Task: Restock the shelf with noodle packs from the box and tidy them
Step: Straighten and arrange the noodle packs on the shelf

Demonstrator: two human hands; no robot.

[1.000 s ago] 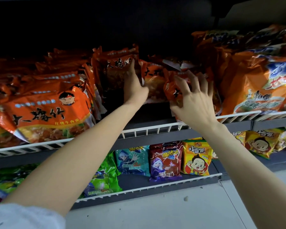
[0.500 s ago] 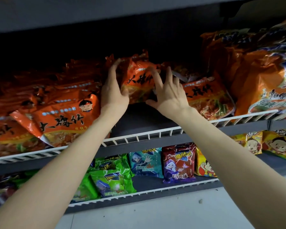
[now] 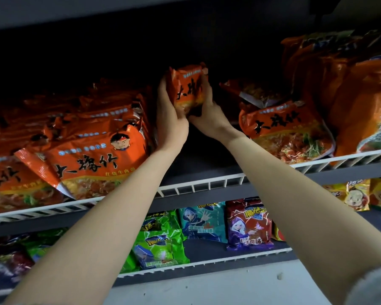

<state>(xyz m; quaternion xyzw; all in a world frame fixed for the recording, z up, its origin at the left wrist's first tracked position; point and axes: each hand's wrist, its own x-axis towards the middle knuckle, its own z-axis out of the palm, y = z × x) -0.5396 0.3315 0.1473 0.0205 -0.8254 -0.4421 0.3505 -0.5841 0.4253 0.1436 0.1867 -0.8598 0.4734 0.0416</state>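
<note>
An orange noodle pack (image 3: pixel 188 89) with black lettering stands upright above the dark gap in the middle of the upper shelf (image 3: pixel 198 186). My left hand (image 3: pixel 171 119) grips its left side and my right hand (image 3: pixel 209 113) grips its right side and bottom. To the left, several orange noodle packs (image 3: pixel 92 159) lean in a row against the white wire rail. To the right another orange pack (image 3: pixel 284 130) lies tilted, with one more pack (image 3: pixel 257 93) behind it. The box is not in view.
Large orange multi-pack bags (image 3: pixel 350 95) fill the upper shelf's right end. The lower shelf holds green (image 3: pixel 158 243), teal (image 3: pixel 201 221), red-purple (image 3: pixel 249 223) and yellow snack packs (image 3: pixel 356 194). A dark shelf board runs overhead. Pale floor shows at the bottom.
Both hands have closed around one orange pack and turned it upright in the middle gap. The camera view has shifted closer to the shelf.
</note>
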